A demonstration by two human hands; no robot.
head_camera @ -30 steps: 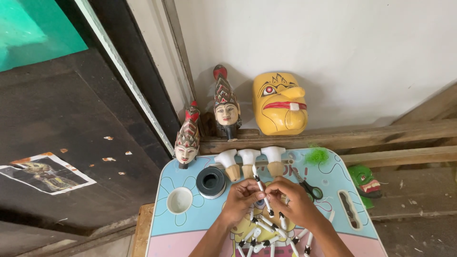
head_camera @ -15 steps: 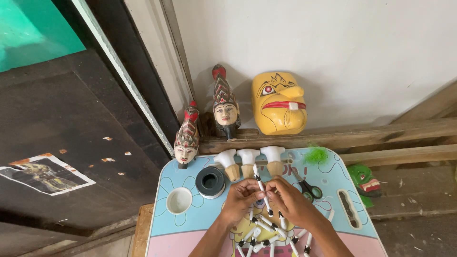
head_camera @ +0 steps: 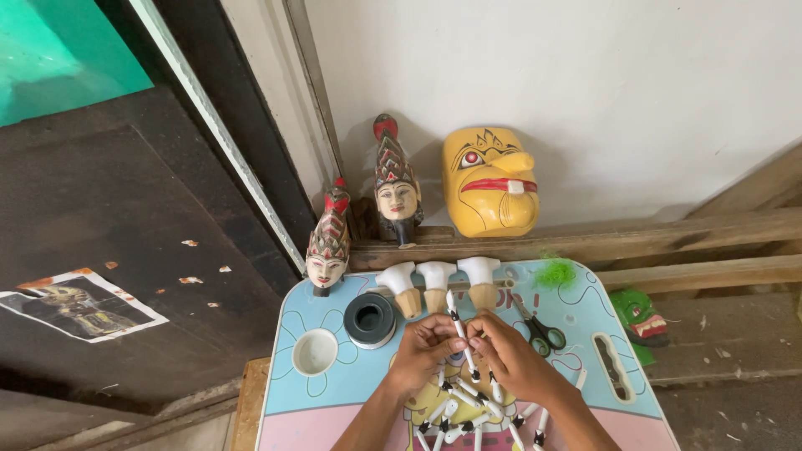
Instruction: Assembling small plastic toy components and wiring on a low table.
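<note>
**Both hands on one black-and-white stick, barely moved since a second ago**

Compared with a second ago, little has changed: the hands sit at the same spot over the small table (head_camera: 334,367), and the stick (head_camera: 462,338) between them leans about as it did. The work looks like fine fingertip handling rather than any shifting of things.

The left hand (head_camera: 424,355) and the right hand (head_camera: 510,359) meet at the stick's middle, fingers pinched on it from either side. Its long axis runs almost upright in the view, top end tipped slightly left, pointing toward the three white-capped wooden pieces (head_camera: 439,284) at the table's far edge. More sticks (head_camera: 468,409) lie loose beneath the hands.

Nearby are scissors (head_camera: 539,330), a black spool (head_camera: 369,319), a white cup (head_camera: 315,351), two painted puppet heads (head_camera: 327,246) and a yellow mask (head_camera: 489,179) against the wall
</note>
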